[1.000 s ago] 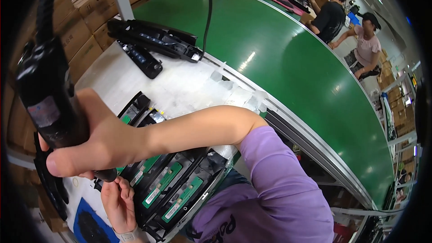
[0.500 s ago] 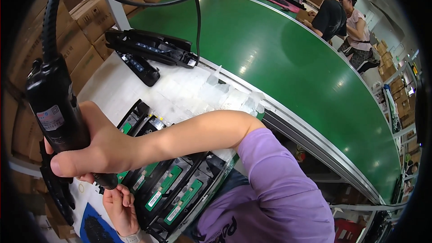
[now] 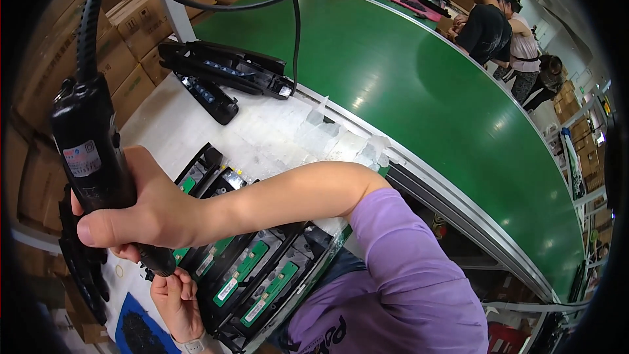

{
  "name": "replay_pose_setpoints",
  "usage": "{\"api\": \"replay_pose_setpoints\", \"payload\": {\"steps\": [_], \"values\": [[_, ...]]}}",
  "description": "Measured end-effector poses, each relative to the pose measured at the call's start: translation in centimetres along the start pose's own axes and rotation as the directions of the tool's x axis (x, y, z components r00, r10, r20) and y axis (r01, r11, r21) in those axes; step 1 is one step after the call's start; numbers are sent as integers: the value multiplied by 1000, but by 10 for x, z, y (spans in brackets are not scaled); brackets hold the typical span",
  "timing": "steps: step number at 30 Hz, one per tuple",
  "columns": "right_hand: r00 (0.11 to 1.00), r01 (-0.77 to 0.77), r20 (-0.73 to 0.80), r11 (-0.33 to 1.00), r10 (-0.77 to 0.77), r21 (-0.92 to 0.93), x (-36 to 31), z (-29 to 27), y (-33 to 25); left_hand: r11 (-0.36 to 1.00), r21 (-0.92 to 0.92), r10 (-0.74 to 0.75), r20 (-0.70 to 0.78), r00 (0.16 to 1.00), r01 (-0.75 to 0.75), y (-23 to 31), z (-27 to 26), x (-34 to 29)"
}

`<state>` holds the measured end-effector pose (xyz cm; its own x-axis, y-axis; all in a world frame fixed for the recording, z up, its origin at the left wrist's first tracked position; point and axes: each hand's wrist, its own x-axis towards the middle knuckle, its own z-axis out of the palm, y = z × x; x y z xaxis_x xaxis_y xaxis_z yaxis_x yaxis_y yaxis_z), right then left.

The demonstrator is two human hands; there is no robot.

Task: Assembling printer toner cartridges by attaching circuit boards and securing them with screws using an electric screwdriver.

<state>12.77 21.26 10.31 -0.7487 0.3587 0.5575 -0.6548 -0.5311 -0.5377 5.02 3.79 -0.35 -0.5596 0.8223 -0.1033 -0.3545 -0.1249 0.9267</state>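
Right hand (image 3: 147, 213) fingers grip the black electric screwdriver (image 3: 98, 157) upright; left hand (image 3: 175, 295) fingers pinch at its tip above black trays (image 3: 255, 275) on the counter (image 3: 262, 137), fastening seemingly unfinished.

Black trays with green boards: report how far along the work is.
Done: cannot tell which boards are fastened. In hand: the right hand grips the corded electric screwdriver over the trays; the left hand steadies near its tip. Left: black parts lie untouched by the green conveyor.

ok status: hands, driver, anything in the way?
Right hand gripping black electric screwdriver. Left hand at its tip, on black housings. Nothing blocking.
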Motion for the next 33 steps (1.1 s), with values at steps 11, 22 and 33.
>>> {"api": "replay_pose_setpoints", "payload": {"steps": [11,22,33], "values": [[999,0,-42,1000,1,10,-1,-3,1,997,80,15,-19,1000,-13,2,9,-2],[998,-68,7,993,69,-98,8,-18,1,996,78,-53,9,999,52,13,10,-3],[985,-94,87,886,149,-454,59,-38,53,963,-208,83,-384,920,-174,34,-21,7]]}}
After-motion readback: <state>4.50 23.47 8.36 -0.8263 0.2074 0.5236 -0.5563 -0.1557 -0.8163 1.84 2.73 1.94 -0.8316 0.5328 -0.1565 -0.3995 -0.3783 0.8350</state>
